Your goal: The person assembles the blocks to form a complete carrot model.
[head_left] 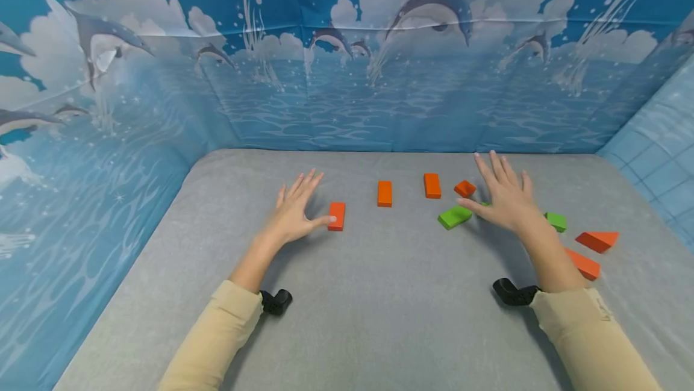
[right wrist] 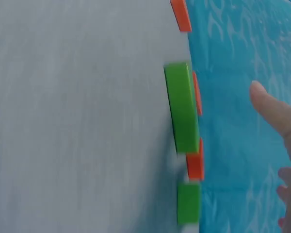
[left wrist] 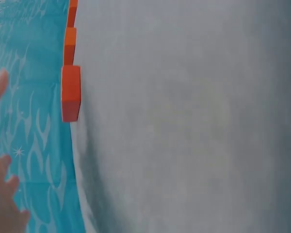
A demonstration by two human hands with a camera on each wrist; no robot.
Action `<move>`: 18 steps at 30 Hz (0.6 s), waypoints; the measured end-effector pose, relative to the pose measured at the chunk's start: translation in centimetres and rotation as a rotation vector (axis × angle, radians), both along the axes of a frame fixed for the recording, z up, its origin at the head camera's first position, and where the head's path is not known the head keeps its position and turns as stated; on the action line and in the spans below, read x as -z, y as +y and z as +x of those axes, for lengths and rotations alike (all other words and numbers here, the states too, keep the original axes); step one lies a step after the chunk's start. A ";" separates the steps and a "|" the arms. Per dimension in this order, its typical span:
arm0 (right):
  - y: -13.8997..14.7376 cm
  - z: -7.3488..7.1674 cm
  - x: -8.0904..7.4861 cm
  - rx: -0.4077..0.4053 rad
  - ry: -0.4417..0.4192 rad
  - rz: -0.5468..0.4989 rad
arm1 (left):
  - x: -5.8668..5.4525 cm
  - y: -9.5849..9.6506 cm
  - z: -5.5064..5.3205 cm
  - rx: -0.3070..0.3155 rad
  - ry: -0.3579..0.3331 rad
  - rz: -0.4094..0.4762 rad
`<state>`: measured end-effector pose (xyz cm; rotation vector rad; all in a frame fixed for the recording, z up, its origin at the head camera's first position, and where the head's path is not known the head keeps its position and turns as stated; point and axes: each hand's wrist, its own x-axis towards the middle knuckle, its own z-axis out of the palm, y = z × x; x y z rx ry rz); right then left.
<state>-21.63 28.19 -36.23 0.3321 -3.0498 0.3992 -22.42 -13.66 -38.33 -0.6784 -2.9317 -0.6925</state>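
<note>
My left hand (head_left: 293, 213) hovers with fingers spread, its thumb overlapping a red-orange block (head_left: 337, 217) in the head view. The left wrist view shows a gap between that hand (left wrist: 5, 194) and the red-orange block (left wrist: 71, 94). Over the right-hand blocks, my right hand (head_left: 506, 198) is spread too and holds nothing. Left of its thumb lies a green block (head_left: 454, 217), with a small orange block (head_left: 465, 188) behind it. Another green block is mostly hidden by the right hand. In the right wrist view the hand (right wrist: 288, 131) stands apart from the green block (right wrist: 182, 107).
Two orange blocks (head_left: 385, 193) lie between the hands, toward the back. Beyond the right forearm are a green block (head_left: 556, 222), an orange triangular block (head_left: 597, 241) and a partly covered orange block (head_left: 585, 264). A dolphin-print curtain (head_left: 347, 96) borders the grey cloth-covered table (head_left: 390, 306).
</note>
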 end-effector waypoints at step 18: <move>-9.6 -4.9 4.1 -0.338 -0.022 -0.446 | 4.2 0.5 -1.4 0.246 -0.070 0.342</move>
